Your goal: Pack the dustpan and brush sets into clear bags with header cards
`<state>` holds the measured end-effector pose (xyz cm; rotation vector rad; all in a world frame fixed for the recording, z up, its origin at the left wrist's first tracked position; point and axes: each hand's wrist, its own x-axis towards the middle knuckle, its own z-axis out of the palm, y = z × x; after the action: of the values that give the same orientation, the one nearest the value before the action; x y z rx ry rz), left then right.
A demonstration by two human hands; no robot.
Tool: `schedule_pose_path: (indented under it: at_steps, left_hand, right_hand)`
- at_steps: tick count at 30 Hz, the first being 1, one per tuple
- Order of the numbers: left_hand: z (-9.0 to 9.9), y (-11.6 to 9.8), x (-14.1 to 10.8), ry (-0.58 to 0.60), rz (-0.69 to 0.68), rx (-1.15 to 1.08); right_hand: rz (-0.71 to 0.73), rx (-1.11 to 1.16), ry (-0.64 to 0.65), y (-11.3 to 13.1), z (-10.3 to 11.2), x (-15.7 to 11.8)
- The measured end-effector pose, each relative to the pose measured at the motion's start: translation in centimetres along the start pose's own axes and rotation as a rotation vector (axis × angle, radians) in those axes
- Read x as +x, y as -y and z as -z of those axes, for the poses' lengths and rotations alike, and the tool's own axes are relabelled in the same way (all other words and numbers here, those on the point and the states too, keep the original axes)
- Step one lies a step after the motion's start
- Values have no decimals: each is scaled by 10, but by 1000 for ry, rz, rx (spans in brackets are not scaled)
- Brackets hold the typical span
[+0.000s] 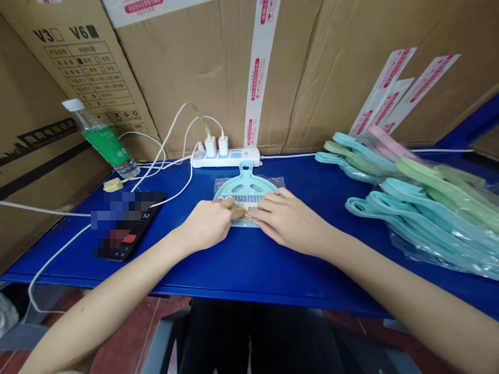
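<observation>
Item: my left hand [205, 224], narrow, fingertips on the yellow label [239, 209]; my right hand [290, 223], wide, flat on the plastic bag [281, 182] around 1 teal dustpan [245, 186] on the table [249, 275].

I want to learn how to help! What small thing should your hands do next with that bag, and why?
Maybe press the bag's edge flat. Your left hand and right hand both rest on the clear plastic bag, beside its yellow label, with the mint-green dustpan lying inside.
</observation>
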<state>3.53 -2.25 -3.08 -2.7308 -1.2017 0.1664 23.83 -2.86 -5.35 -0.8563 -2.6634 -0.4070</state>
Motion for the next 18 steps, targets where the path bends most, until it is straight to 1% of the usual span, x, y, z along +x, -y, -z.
schedule_pose_path:
  at_steps: [3, 7, 9, 12, 18]
  left_hand:
    - [-2, 4, -1, -22, 13, -51]
    - [-5, 12, -2, -75, 29, -139]
    - [-5, 15, -3, -88, 32, -158]
    - [-5, 17, -4, -79, 35, -141]
    - [-5, 18, -2, -35, 29, -125]
  right_hand:
    - [-18, 88, 11, -1, -1, -1]
    - [-67, 301, 57, -13, -1, -4]
    - [-82, 364, 71, -18, -2, -5]
    - [-87, 355, 72, -18, -3, -6]
    - [-75, 216, 73, -8, -4, -5]
